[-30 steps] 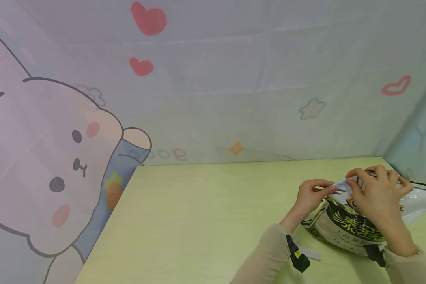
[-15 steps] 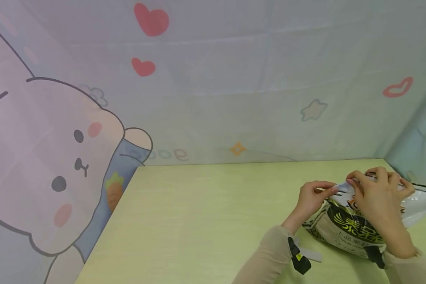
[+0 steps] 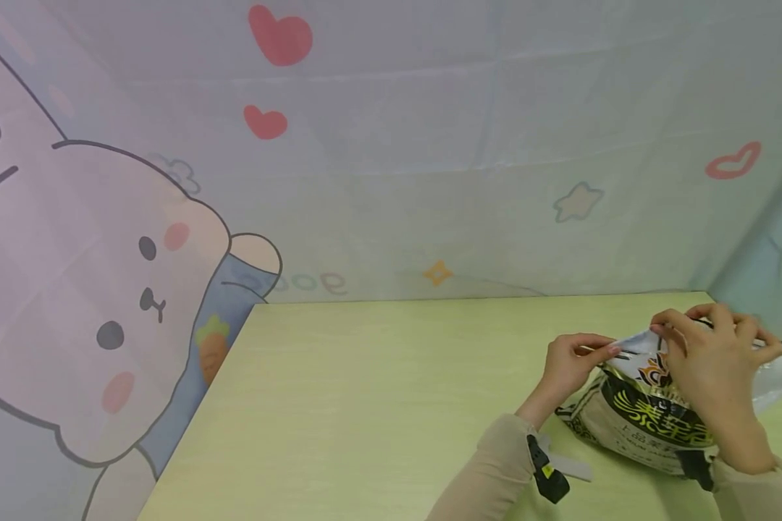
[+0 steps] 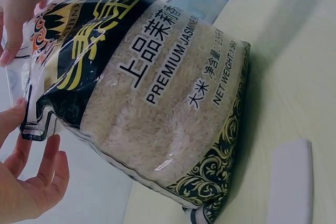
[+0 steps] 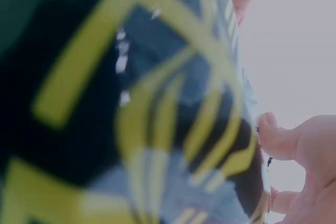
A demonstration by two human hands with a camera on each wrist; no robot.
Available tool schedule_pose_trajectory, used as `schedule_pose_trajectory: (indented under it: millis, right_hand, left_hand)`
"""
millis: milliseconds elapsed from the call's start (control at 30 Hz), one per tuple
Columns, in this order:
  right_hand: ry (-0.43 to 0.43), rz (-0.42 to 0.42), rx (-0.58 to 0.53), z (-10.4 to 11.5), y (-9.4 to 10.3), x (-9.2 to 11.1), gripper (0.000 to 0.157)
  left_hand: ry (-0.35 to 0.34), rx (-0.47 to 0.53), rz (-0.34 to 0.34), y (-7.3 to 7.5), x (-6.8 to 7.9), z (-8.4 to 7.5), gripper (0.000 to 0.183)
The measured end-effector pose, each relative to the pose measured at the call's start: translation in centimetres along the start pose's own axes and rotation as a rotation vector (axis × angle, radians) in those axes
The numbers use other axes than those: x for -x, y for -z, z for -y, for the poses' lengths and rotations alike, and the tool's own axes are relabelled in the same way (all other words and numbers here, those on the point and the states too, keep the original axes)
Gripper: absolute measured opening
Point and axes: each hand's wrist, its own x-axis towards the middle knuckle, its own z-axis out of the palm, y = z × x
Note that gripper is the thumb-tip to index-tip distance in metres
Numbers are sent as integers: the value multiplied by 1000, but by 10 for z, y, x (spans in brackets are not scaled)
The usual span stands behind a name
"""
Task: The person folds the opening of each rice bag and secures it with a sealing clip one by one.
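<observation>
A clear and black bag of rice (image 3: 632, 427) leans on the table at the right, its printed front turned toward me. Loose white plastic runs along its top. My left hand (image 3: 570, 365) pinches the top left corner between thumb and fingers; in the left wrist view, rice grains show through the bag (image 4: 157, 103) beside that hand (image 4: 37, 182). Further along the top edge, my right hand (image 3: 720, 369) pinches the plastic and covers part of the orange logo. The right wrist view is mostly filled by the bag's blurred black and yellow print (image 5: 157, 103).
A flat, pale strip (image 3: 572, 468) lies on the table in front of the bag, beside the left wrist. The light yellow-green table (image 3: 365, 391) extends to the left. A printed cloth backdrop (image 3: 391, 145) stands behind it and along the sides.
My right hand has slid a little to the right along the bag's top edge, showing more of the orange logo. The left hand keeps its pinch at the corner.
</observation>
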Motion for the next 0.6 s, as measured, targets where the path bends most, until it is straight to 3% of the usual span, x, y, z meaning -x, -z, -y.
schedule_pose_trajectory:
  millis: [167,600]
  right_hand:
    - [10,-21,-2,-1,2,-2,3]
    - [53,-96,-18,-4,0,-2,4]
  left_hand:
    - [30,53,-3,2,0,3,20]
    - [26,87,4,7,3,6,18]
